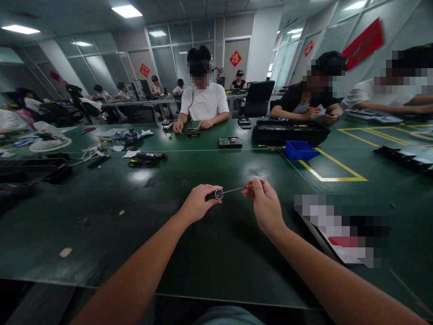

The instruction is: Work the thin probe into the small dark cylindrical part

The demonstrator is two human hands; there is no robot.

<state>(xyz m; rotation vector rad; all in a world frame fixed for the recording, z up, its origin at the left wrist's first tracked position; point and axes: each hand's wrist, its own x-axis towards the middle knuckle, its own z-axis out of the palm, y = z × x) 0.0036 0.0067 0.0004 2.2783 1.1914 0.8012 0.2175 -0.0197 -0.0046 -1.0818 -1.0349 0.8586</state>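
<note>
Held above table [216, 262], inward from near edge: dark cylinder [218, 194], silvery-rimmed round end showing; thin pale rod [233, 190], slanting, apparently meeting rim.

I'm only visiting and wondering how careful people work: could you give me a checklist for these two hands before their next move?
1. Left hand holding the small dark cylinder with a silvery rim: ok.
2. Right hand holding the thin, straight silvery shaft: ok.
3. Shaft pointing toward the cylinder's rimmed end: ok.
4. Shaft's tip seated inside the cylinder: cannot tell, too small.
5. Blue plastic bin apart from both hands: ok.
</note>
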